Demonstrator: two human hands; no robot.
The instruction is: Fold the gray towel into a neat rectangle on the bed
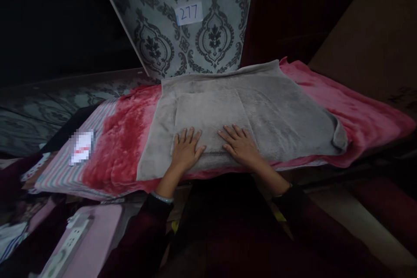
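A large grey plush cloth [280,113] is spread over a pink-and-red blanket [127,139]. On its middle lies a smaller grey rectangle of cloth [208,110]; whether it is a separate piece or a fold I cannot tell. My left hand [186,150] rests flat near its left front corner, fingers spread and pointing away from me. Toward the front right part of this rectangle, my right hand [240,144] also lies flat with fingers apart. Neither hand grips anything. The large cloth's right front corner is curled up.
A striped cloth [73,169] covers the left end, with a blurred white phone-like item [82,147] on it. Behind stands a patterned panel [182,47] with a paper label [189,12] reading 277. Below left are a pink board [106,226] and a white power strip [67,245].
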